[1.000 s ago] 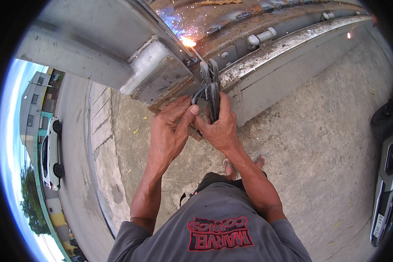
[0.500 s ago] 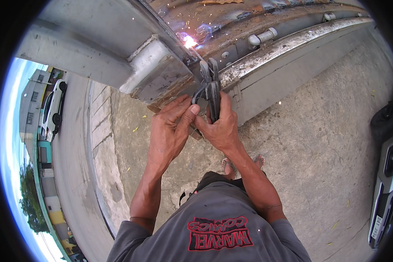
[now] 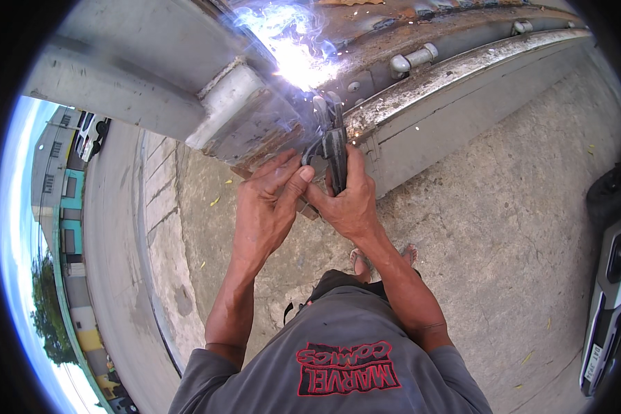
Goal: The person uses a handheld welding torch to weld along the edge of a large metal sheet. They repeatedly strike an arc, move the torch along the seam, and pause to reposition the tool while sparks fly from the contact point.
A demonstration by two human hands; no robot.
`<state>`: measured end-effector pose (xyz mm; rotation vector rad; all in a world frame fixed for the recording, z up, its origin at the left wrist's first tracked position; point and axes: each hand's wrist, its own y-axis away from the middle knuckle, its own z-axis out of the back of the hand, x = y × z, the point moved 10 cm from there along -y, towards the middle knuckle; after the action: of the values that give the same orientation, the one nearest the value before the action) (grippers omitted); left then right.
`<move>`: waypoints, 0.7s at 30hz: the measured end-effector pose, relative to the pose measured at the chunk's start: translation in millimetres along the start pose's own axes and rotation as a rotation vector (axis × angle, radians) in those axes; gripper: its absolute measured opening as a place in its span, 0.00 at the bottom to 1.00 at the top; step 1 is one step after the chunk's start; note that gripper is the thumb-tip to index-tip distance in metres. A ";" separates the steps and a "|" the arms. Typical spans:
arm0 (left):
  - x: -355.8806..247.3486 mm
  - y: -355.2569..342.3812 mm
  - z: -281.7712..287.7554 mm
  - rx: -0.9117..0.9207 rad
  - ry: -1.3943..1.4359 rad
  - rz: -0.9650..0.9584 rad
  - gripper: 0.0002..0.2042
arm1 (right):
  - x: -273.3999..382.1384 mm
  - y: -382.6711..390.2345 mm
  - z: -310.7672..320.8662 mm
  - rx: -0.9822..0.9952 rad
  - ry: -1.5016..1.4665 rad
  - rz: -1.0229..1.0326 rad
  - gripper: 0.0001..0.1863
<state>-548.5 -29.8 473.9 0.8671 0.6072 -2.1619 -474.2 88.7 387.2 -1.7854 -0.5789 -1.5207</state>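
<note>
My right hand [image 3: 348, 203] is wrapped around the grip of a dark welding electrode holder [image 3: 334, 155], its jaws pointing up and away from me. At the curved lever on the holder's left side, my left hand [image 3: 263, 207] pinches with thumb and fingertips, close against the right thumb. Beyond the jaws burns a white-blue welding arc [image 3: 303, 65] with smoke and sparks. Its glare hides the electrode and the joint. The arc sits where a grey steel post [image 3: 231, 114] meets a rusty metal bed [image 3: 393, 31].
A grey side rail [image 3: 455, 96] with a pipe-like hinge [image 3: 414, 60] runs off to the right. Cracked concrete [image 3: 490, 228] lies below, with my feet in sandals on it. A vehicle [image 3: 610, 276] stands at the far right; a road [image 3: 114, 228] and a white car [image 3: 92, 136] are at left.
The arc has grown from a small bright spot into a large glare with thicker smoke. Both hands keep their hold. On the road, the white car has shifted toward the top.
</note>
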 end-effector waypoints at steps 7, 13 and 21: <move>-2.7 0.7 -0.5 0.003 -0.005 -0.014 0.18 | 5.3 -1.0 3.2 0.002 -0.005 0.045 0.36; -4.5 1.4 -1.6 0.000 0.013 0.011 0.18 | 9.5 -2.8 7.0 0.033 -0.013 0.006 0.35; -2.1 0.2 -3.1 -0.028 0.039 0.028 0.19 | 7.4 -7.6 7.8 0.075 -0.020 -0.036 0.34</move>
<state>-546.1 -27.0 473.4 0.8990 0.6397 -2.1113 -473.2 98.7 395.7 -1.7434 -0.6725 -1.4876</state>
